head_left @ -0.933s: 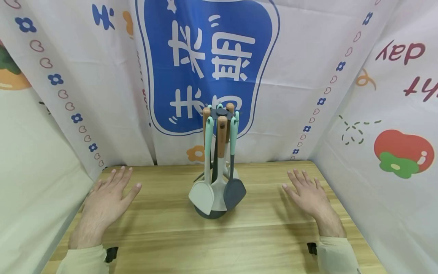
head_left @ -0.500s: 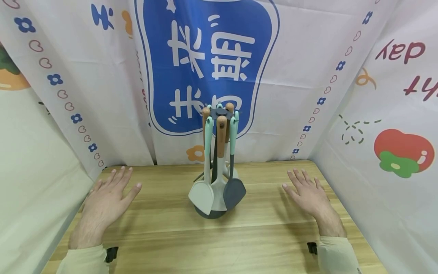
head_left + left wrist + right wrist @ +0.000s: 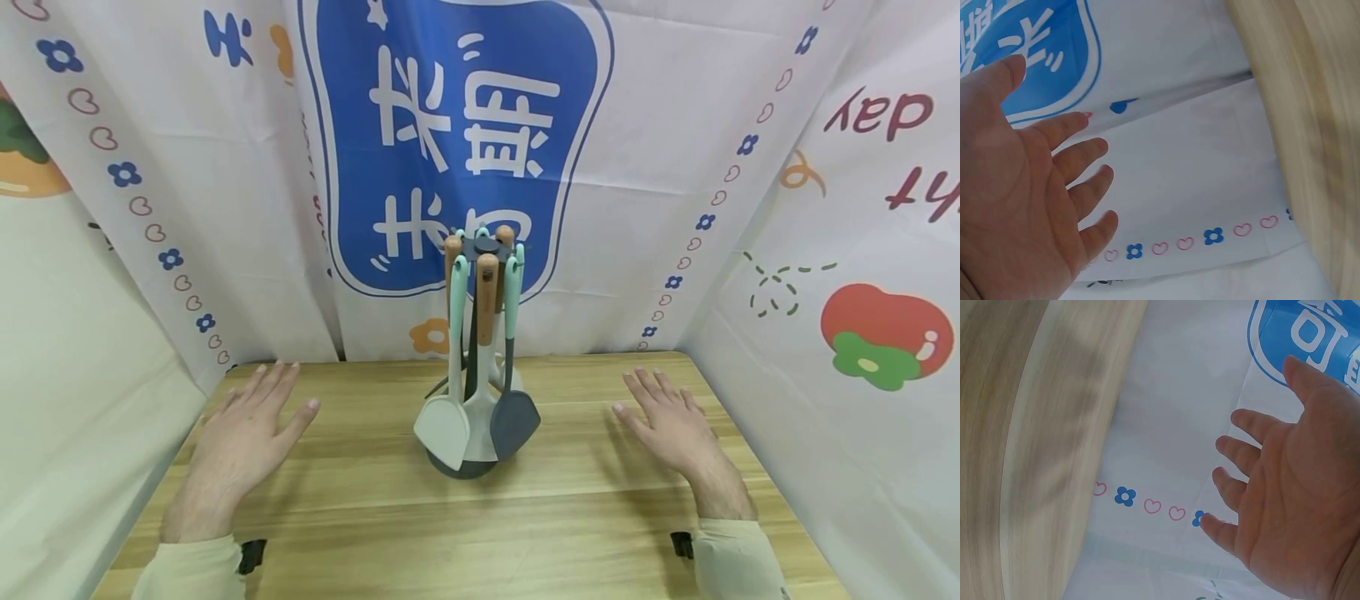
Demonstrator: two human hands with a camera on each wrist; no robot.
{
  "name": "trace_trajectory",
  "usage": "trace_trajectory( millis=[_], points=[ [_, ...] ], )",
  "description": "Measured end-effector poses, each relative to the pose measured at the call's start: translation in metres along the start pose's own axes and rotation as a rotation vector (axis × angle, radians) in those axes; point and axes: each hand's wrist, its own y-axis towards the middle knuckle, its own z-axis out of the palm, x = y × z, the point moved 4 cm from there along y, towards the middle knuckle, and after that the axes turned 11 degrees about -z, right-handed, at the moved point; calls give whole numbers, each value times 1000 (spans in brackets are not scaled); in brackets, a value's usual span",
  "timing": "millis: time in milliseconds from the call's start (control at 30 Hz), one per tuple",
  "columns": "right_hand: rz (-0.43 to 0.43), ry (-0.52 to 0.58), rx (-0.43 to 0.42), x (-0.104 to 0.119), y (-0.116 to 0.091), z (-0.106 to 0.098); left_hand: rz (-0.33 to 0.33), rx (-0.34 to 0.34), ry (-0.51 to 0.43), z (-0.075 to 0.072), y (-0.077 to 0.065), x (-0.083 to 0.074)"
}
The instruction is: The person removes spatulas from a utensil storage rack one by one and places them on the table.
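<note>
My left hand (image 3: 243, 437) is held palm down over the left side of the table, fingers spread and holding nothing. Over the right side, my right hand (image 3: 671, 425) has its fingers extended too and grips nothing. Between them stands a utensil rack (image 3: 461, 469) with a dark round base and a dark top. Hanging from it in front are a cream spatula (image 3: 442, 429) with a mint handle, a wooden-handled turner (image 3: 480, 429), and a dark grey spatula (image 3: 515, 423) with a mint handle. More utensils hang behind, partly hidden. Both wrist views show the palms bare.
The wood-grain table (image 3: 420, 542) ends at the back against a white printed curtain (image 3: 637, 125) with a blue emblem. More printed cloth closes in the left and right sides. Black clips (image 3: 252, 556) show near the sleeves.
My left hand has shifted a little to the right and slightly forward. The right hand has drifted slightly left. The rack and its utensils stay in place.
</note>
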Motion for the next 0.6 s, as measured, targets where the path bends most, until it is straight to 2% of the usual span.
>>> trace_trajectory(
  millis=[133, 267, 500, 600],
  points=[
    [-36, -15, -17, 4, 3, 2, 18, -46, -12, -6, -2, -9],
    [-59, -21, -29, 7, 4, 4, 58, -133, -61, -18, -7, -26],
    [-87, -44, -53, 10, 5, 7, 151, -344, -240, -43, -13, -66],
    [-91, -40, -60, 11, 5, 5, 199, -408, -309, -55, -11, -84]
  ],
)
